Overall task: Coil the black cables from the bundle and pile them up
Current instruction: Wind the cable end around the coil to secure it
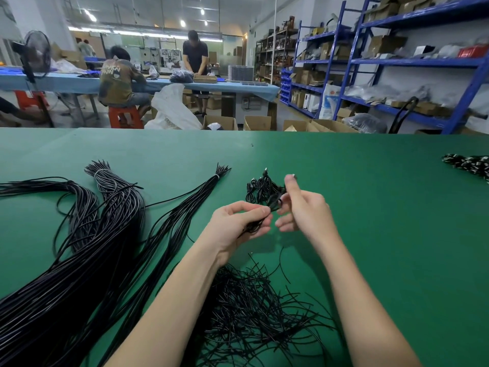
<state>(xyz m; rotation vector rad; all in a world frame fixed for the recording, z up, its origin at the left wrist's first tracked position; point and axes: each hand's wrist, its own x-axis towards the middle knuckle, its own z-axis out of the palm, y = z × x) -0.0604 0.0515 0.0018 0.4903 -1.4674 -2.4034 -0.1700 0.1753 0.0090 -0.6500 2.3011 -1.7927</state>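
Both hands work above the green tabletop, close together near its middle. The left hand has its grip closed on a small coiled black cable, thumb and fingers pinching the loops so they hang under the palm. The right hand, just right of that coil, has its index finger raised and its lower fingers curled loosely; its thumb side meets the cable's end, but whether its grip is closed on the strand cannot be told.

Just beyond the coil, touching the tabletop, lies a pile of finished coils with plug ends sticking up. Left of the coil, long bundles of black cables spread across the tabletop, two of them tied near their far tips. Nearer than the coil, under the forearms, lies a loose heap of short black ties. Far right of the coil, at the tabletop's edge, lies another cluster of cables.
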